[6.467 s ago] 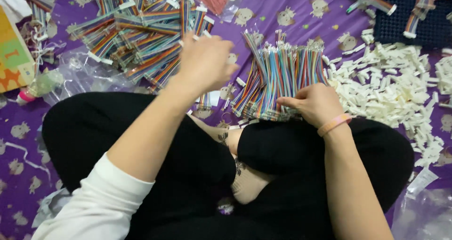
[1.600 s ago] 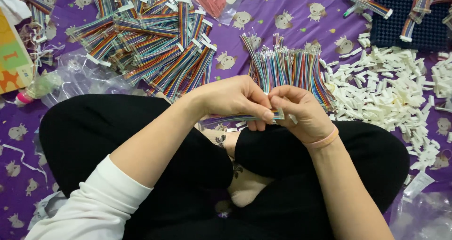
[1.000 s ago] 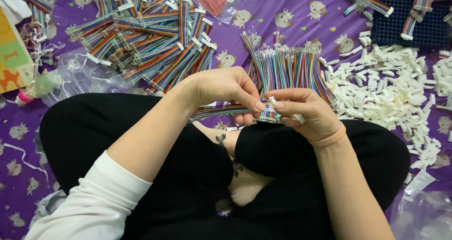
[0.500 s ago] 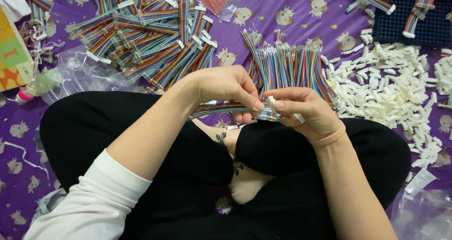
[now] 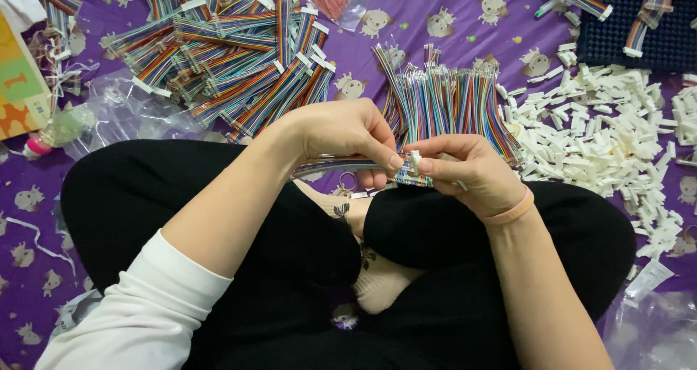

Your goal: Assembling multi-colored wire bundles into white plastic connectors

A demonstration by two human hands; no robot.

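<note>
Fingertip to fingertip, left hand [image 5: 341, 134] and right hand [image 5: 468, 170] pinch shut on a small white plastic connector [image 5: 414, 159], steadying a flat multicoloured ribbon cable [image 5: 330, 165] above the lap; loose coloured wire bundle [image 5: 450, 98] just behind.

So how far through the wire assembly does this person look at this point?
Done: a heap of rainbow ribbon cables with white end connectors lies at upper left. In hand: the left hand and right hand pinch one small white plastic connector onto a wire strip. Left: a fan of loose multicoloured wires and a large pile of white plastic connectors remain, so plenty looks undone.
</note>
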